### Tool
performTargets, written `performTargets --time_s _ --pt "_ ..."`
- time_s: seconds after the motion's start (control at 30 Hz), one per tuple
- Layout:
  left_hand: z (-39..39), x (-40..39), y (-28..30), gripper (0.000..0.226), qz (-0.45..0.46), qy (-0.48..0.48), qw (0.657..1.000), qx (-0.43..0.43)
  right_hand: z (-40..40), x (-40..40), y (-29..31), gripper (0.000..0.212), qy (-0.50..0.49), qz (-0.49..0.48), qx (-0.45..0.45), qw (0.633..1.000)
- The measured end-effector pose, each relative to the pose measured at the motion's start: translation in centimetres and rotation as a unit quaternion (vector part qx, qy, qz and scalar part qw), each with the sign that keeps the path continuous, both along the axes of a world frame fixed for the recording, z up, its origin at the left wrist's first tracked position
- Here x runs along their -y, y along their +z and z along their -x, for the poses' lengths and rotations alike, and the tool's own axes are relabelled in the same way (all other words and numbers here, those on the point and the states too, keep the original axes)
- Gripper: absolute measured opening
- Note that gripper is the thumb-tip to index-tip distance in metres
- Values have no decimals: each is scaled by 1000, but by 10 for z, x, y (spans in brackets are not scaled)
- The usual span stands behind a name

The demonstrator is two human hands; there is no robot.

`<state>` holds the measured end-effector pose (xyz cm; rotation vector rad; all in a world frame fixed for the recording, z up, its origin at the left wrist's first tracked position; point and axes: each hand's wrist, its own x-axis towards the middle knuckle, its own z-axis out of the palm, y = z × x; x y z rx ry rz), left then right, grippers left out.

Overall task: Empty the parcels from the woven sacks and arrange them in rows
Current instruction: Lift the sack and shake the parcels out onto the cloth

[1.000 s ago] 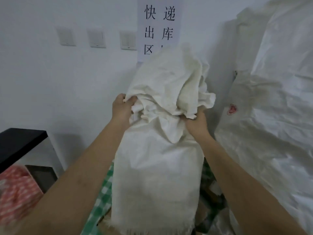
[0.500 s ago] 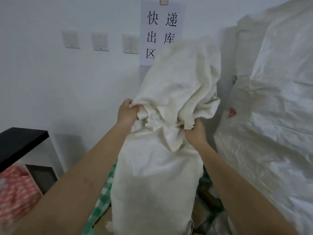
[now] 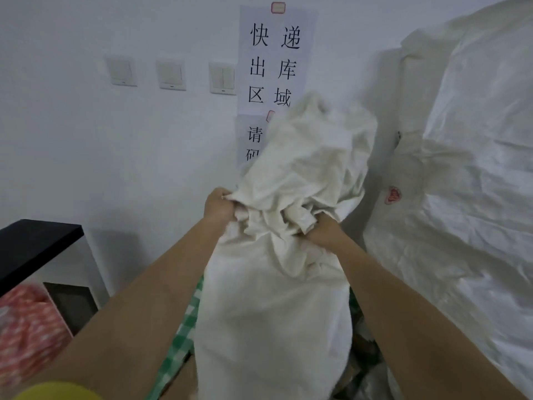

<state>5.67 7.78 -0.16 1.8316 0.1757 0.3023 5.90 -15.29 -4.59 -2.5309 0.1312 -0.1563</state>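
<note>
I hold a cream woven sack (image 3: 277,307) up in front of me. My left hand (image 3: 219,204) and my right hand (image 3: 324,230) both clutch bunched cloth at its middle. Above my fists the sack's upper end (image 3: 314,157) flops loose and crumpled. Below them the sack hangs down, bulging and rounded. Its lower end is hidden behind my arms, so I cannot see any opening. A few parcels (image 3: 362,347) show dimly on the floor, between the sack and my right arm.
A tall pile of white woven sacks (image 3: 461,197) fills the right side. Green checked cloth (image 3: 180,339) lies under the sack. At the left are a black shelf (image 3: 34,243) and a red patterned bag (image 3: 26,330). Ahead is a wall with switches and a paper sign (image 3: 274,59).
Both hands have dropped a little with the sack. Its loose upper end has collapsed lower, uncovering more of the sign. The hanging part has grown rounder.
</note>
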Motion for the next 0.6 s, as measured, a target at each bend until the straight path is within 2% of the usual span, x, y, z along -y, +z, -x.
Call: performTargets --time_s 0.07,0.13,0.23,0.3,0.37,0.4,0.5,0.6 --pt "-2 0 -13 4 6 6 1000 -22 -1 -1 2 40 21 12 29 999" --pt "3 -1 -16 13 33 -7 999 -39 4 -4 6 42 53 -33 80 995" --pt "17 -5 -13 47 71 -76 994 -41 18 0 7 54 61 -149 79 984" --pt "26 -7 -11 73 78 -160 984 -11 30 -2 8 59 53 -263 87 960" --pt "33 -5 -14 83 80 -253 964 33 44 -9 10 62 27 -397 102 912" --pt "34 -2 -17 83 65 -286 954 61 48 -14 8 59 21 -425 113 898" --pt "39 17 -19 88 -43 -307 946 95 58 -32 2 34 59 -376 117 917" --pt "38 27 -20 112 -109 -245 963 16 67 -43 5 32 131 -358 100 919"
